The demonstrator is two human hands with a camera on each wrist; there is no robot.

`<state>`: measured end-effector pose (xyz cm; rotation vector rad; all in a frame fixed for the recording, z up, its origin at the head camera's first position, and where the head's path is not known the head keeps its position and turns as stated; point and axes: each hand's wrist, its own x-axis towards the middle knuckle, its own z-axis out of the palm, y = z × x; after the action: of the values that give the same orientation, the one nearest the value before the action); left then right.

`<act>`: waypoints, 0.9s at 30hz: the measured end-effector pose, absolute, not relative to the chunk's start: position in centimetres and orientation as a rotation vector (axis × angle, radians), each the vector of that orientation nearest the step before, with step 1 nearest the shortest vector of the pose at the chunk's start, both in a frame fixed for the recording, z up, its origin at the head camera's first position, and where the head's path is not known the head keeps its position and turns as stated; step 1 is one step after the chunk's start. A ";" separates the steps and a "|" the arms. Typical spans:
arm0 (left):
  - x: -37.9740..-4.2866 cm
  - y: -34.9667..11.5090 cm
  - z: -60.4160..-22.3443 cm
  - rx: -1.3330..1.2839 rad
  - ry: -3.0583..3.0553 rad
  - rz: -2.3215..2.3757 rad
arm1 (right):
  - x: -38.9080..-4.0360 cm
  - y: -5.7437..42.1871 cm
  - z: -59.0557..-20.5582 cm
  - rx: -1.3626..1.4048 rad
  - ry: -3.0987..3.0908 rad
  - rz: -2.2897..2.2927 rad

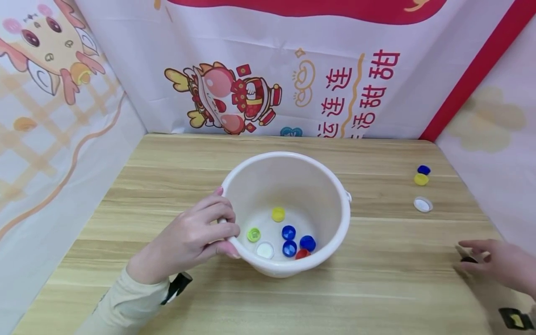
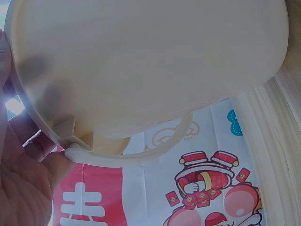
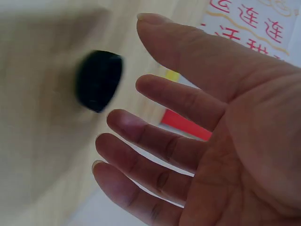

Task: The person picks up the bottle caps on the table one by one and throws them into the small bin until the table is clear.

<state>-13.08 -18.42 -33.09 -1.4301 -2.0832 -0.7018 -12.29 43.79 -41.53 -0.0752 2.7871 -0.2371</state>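
Left hand point(image 1: 186, 238): I see its fingers gripping the left rim of the bucket point(image 1: 289, 181)
Right hand point(image 1: 500, 264): fingers loosely extended, dark cap point(image 3: 99, 81) just beside them
Inside: small caps point(image 1: 288, 232)

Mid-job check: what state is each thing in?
Bucket: open-topped, on table
Handle: lowered outside bucket
Left hand: gripping bucket rim
Right hand: open, holding nothing
Dark cap: ungripped, by right hand
Seven caps: loose in bucket
Blue cap, yellow cap, white cap outside: on table

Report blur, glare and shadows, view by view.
Head view: soft shadow on the table by the right hand; left wrist: bright glare beside the left hand, dark patches on the bucket; right wrist: dark object blurred.
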 end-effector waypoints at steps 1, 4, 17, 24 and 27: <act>-13.1 -18.5 -33.1 -1.428 -2.087 -0.703 | -12.3 43.9 -41.8 -0.078 2.783 -0.244; -13.0 -18.5 -33.1 -1.428 -2.091 -0.706 | -12.3 44.1 -42.4 -0.080 2.783 -0.270; -12.9 -18.6 -32.9 -1.425 -2.072 -0.688 | -12.1 43.8 -43.4 -0.029 2.915 -0.253; -12.9 -18.5 -32.8 -1.432 -2.067 -0.700 | -12.0 43.7 -43.5 -0.057 2.959 -0.257; -12.9 -18.4 -32.8 -1.432 -2.068 -0.699 | -11.9 43.4 -43.5 -0.063 2.982 -0.228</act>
<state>-12.86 -18.45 -32.77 -1.4318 -2.0677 -0.6991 -11.93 43.43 -43.51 -0.0627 2.9820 -0.2280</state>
